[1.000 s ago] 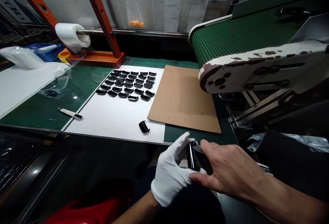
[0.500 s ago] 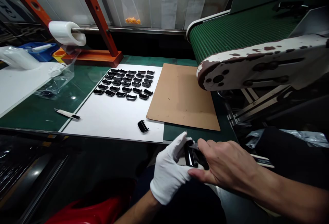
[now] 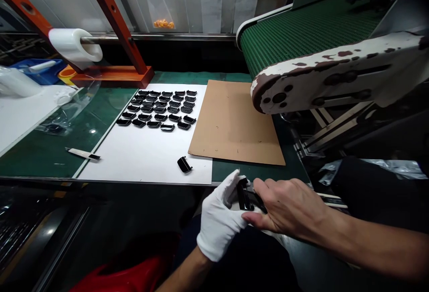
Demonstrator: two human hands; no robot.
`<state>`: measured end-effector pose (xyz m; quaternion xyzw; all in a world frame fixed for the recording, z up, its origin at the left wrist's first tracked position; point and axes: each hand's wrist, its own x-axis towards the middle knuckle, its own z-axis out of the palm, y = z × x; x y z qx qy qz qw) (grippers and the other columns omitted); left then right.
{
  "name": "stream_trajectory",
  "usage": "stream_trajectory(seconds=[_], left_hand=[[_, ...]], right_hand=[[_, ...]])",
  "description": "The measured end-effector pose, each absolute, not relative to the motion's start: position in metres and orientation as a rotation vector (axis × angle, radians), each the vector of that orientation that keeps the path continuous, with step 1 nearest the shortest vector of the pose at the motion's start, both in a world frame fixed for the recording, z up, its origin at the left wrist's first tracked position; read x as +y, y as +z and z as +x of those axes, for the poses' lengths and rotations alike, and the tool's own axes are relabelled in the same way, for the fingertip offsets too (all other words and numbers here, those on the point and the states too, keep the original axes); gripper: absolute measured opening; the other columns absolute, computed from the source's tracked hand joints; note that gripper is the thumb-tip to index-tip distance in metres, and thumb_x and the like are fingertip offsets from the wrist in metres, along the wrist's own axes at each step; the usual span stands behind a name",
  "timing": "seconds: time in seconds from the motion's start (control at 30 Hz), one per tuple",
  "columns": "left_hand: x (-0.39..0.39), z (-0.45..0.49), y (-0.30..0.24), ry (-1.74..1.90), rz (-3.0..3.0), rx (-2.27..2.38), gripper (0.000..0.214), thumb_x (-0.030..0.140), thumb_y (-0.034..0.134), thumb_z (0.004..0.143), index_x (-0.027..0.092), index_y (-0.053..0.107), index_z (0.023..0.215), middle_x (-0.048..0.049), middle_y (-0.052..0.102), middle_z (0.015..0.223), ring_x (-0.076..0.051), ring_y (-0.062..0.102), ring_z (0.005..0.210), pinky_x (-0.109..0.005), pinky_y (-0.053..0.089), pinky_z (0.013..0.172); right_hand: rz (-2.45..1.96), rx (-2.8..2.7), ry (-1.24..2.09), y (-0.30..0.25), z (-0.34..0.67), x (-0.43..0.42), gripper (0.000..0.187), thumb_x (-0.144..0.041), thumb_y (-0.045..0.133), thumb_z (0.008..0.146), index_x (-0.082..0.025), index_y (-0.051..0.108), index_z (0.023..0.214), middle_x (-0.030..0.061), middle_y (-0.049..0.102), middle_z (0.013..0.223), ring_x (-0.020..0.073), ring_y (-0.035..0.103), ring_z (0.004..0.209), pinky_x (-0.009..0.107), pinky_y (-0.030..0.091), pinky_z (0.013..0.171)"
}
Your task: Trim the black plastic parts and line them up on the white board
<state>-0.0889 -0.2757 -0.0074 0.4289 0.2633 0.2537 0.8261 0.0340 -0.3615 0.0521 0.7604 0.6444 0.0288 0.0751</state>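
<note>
The person's left hand (image 3: 221,222), in a white cotton glove, is clenched around a glossy black plastic part (image 3: 246,199), pinching it between gloved thumb and fingers. The bare right hand (image 3: 288,207) grasps the same part from the other side, its fingers closed over it, so the part sits between both hands, just in front of the near right corner of a white sheet (image 3: 144,160). How it is seated in the fingers is partly hidden. On the far half of that sheet, similar black plastic parts (image 3: 156,111) stand in neat, close rows, and one more black plastic part (image 3: 184,164) lies alone near its near edge. A brown cardboard sheet (image 3: 231,122) touches the sheet's right side, and a white-handled craft knife (image 3: 82,154) lies just past its left edge on a green work mat (image 3: 40,153). Beyond the cardboard, to the right of the sheet, runs a green conveyor belt (image 3: 301,37) with a chipped white side frame (image 3: 335,70). Past the sheet's far left corner, a roll of clear plastic film (image 3: 75,46) hangs on a bar held by an orange wooden stand (image 3: 110,77).
</note>
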Motion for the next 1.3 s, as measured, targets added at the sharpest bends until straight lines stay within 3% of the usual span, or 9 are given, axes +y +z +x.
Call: stream_trajectory(seconds=[0.4,0.67,0.83,1.13,1.3], left_hand=[[-0.274,-0.089,-0.007,0.569,0.879,0.556,0.074,-0.002,0.082,0.048,0.018,0.063,0.117,-0.0084,0.068,0.112,-0.023,0.065,0.101,-0.026,0.055,0.087],[-0.274,-0.089,-0.003,0.553,0.877,0.605,0.077,0.001,0.084,0.046,0.015,0.062,0.118,-0.0091,0.068,0.112,-0.025,0.064,0.102,-0.031,0.054,0.090],[-0.274,-0.088,-0.006,0.563,0.867,0.604,0.075,0.004,0.085,0.046,0.015,0.062,0.117,-0.0094,0.069,0.111,-0.025,0.064,0.102,-0.030,0.054,0.089],[-0.268,-0.094,-0.004,0.660,1.036,0.502,0.076,0.011,0.081,0.059,0.020,0.052,0.128,-0.0088,0.062,0.123,-0.025,0.062,0.109,-0.030,0.055,0.090],[-0.259,-0.105,0.006,0.742,1.525,0.528,0.077,0.014,0.081,0.062,0.021,0.050,0.132,-0.0083,0.062,0.123,-0.026,0.062,0.109,-0.032,0.053,0.094]], right_hand=[[2.309,1.987,0.172,0.049,0.033,-0.360,0.071,-0.069,0.002,0.085,-0.020,0.052,0.070,0.0038,0.058,0.052,0.0241,0.059,0.041,0.030,0.006,0.043],[2.317,2.043,0.169,0.046,0.032,-0.360,0.070,-0.069,0.008,0.085,-0.018,0.054,0.072,0.0036,0.059,0.052,0.0218,0.059,0.042,0.030,0.008,0.044],[2.299,2.164,0.190,0.043,0.031,-0.360,0.063,-0.056,0.010,0.093,-0.017,0.055,0.070,0.0035,0.059,0.053,0.0198,0.059,0.044,0.030,0.011,0.044],[2.400,2.227,0.659,0.048,0.032,-0.358,0.060,-0.068,0.026,0.085,-0.019,0.048,0.060,-0.0024,0.046,0.047,0.0116,0.046,0.037,0.028,0.024,0.041],[2.480,2.268,0.625,0.046,0.030,-0.360,0.059,-0.068,0.028,0.085,-0.018,0.050,0.063,-0.0033,0.044,0.049,0.0103,0.043,0.041,0.026,0.030,0.044]])
